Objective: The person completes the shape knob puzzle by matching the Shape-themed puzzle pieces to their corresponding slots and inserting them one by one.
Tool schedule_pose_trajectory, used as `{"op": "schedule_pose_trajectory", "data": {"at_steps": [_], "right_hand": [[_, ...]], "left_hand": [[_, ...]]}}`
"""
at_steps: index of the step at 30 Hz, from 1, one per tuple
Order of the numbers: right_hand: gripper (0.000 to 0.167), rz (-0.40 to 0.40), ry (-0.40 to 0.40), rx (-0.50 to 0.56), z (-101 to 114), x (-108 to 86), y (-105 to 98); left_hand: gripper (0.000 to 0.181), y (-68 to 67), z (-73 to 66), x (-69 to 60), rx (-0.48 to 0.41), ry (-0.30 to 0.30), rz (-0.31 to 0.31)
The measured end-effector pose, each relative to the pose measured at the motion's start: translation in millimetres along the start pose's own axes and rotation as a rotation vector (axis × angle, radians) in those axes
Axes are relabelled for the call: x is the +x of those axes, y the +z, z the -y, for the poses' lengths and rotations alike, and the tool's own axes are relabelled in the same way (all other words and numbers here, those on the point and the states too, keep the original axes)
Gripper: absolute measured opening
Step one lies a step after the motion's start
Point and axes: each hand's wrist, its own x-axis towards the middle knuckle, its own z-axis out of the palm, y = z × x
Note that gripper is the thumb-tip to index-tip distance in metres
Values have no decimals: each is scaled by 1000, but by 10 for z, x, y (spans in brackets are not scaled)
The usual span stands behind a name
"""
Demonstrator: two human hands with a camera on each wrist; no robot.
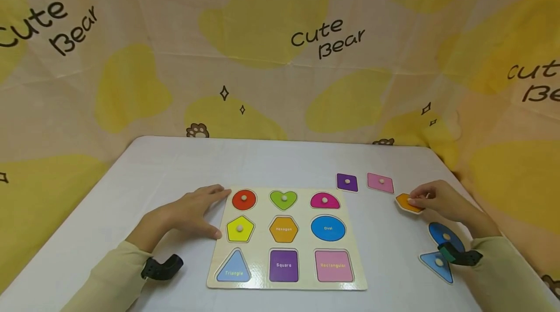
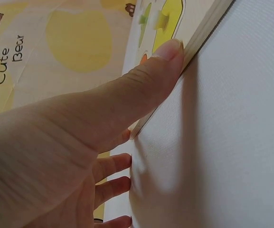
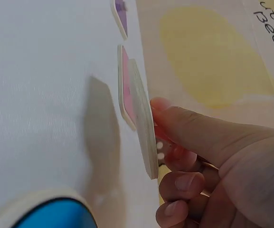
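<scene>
My right hand [image 1: 446, 205] pinches an orange hexagon puzzle piece [image 1: 403, 201] by its knob at the table's right side. In the right wrist view the hexagon piece [image 3: 144, 121] shows its pale edge and stands off the table, its shadow apart from it. My left hand [image 1: 185, 215] touches the left edge of the wooden shape puzzle board [image 1: 259, 253], thumb and fingers spread. The thumb [image 2: 141, 78] lies against the board's edge in the left wrist view. The board's printed orange hexagon recess [image 1: 283, 235] is in its middle row.
Red circle, green heart, magenta half-circle and yellow pentagon [image 1: 246, 235] pieces sit in the board. Purple square [image 1: 343, 186] and pink rectangle [image 1: 376, 185] pieces lie behind the hexagon. Blue oval [image 1: 437, 231] and blue triangle [image 1: 442, 269] pieces lie near the right wrist.
</scene>
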Motion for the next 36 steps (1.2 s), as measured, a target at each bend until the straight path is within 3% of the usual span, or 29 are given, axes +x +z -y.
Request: {"op": "schedule_pose_trajectory", "data": {"at_steps": [4,15,29,36], "right_hand": [[13,-16,-39,6,70,44,19],[14,10,-21,47,256,83,99],[9,30,-81,67,338,125,216],[11,60,-70,58,473,159,226]], "left_hand": [[102,-13,-1,2,1,-1,-3],[102,-24,-4,8,-7,-4,-6],[102,-14,11,4,-13,17,-4],[102,-2,27,13,-10,19,-8]]}}
